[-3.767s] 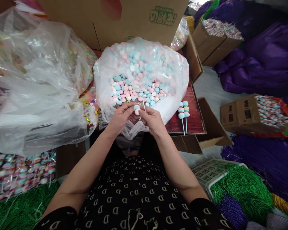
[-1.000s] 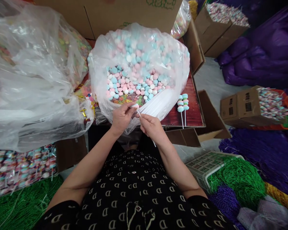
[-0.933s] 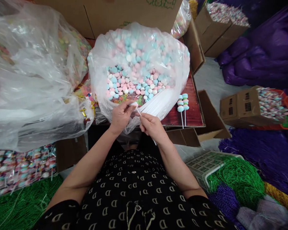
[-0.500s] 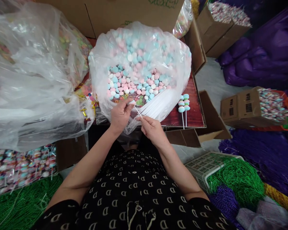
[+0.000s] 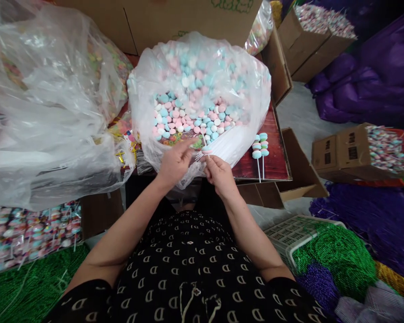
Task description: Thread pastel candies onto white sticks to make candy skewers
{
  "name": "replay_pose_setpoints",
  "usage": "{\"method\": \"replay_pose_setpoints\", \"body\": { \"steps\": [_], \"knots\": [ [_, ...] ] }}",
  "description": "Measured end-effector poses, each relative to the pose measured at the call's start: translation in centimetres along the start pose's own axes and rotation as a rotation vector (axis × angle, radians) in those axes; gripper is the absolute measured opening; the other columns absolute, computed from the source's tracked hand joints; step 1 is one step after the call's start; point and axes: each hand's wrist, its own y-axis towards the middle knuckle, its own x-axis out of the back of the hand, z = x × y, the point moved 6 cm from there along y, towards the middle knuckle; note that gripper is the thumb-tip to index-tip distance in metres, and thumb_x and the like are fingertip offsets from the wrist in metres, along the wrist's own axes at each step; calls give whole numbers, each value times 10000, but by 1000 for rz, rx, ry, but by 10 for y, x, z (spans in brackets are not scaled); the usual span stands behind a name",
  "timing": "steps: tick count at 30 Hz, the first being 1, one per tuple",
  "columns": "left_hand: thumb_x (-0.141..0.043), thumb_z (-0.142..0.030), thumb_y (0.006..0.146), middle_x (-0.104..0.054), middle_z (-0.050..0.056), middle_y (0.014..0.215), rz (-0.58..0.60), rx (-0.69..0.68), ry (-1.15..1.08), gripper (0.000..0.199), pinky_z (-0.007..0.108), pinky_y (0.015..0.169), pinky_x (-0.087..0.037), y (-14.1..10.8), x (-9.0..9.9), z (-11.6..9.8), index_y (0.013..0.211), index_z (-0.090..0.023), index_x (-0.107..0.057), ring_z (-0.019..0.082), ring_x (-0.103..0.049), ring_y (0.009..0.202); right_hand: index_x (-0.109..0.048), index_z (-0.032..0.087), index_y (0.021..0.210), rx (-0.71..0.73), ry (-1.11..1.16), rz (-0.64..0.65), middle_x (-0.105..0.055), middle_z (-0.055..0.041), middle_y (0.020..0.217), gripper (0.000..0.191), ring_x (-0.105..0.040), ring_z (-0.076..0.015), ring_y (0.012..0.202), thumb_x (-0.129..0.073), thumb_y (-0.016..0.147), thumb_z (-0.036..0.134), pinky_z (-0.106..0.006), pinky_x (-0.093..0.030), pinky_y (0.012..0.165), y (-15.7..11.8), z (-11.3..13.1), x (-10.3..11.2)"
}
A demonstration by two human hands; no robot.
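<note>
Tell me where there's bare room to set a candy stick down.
Grey floor lies between cardboard flap and purple bags; red board shows right of the candy sticks. Crowded: left hand, right hand, against the clear candy bag.

A pale round candy sits pinched in the right hand, touching bundled white sticks.

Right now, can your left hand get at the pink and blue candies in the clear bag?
Probably yes. The left hand sits open just below the candies, and the clear bag looks folded back there, so no plastic seems to cover them. The white sticks lie off to the right.
</note>
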Motion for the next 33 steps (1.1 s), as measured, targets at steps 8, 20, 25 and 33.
{"method": "replay_pose_setpoints", "body": {
  "steps": [8, 20, 25, 33],
  "knots": [
    [-588, -208, 908, -711, 125, 938, 155, 77, 648, 203, 416, 909, -521, 59, 34, 58, 839, -196, -779, 298, -660, 981, -696, 182, 1024, 18, 16, -14, -441, 95, 527, 530, -314, -73, 421, -661, 899, 696, -231, -231, 432, 1, -4, 9],
    [-630, -165, 854, -697, 142, 916, 301, 50, 740, 86, 449, 885, -507, 57, 24, 65, 850, -226, -691, 353, -635, 1025, -720, 175, 1047, -6, -30, 33, -457, 90, 532, 568, -327, -80, 431, -634, 892, 715, -234, -260, 447, -1, -7, -1],
    [-656, -198, 829, -715, 74, 844, 101, 122, 455, 56, 388, 851, -513, 54, 38, 67, 864, -235, -679, 275, -649, 890, -734, 169, 1053, 22, -136, 90, -484, 78, 537, 543, -390, -96, 475, -596, 916, 676, -235, -286, 482, -1, -2, -7],
    [-769, -361, 795, -673, 4, 740, -57, 320, -309, 208, 279, 607, -488, 48, 30, 84, 936, -237, -681, 157, -607, 654, -759, 178, 997, 20, -237, 150, -488, 63, 521, 420, -458, -119, 512, -546, 975, 540, -235, -345, 529, 0, 8, -23]
  ]
}}
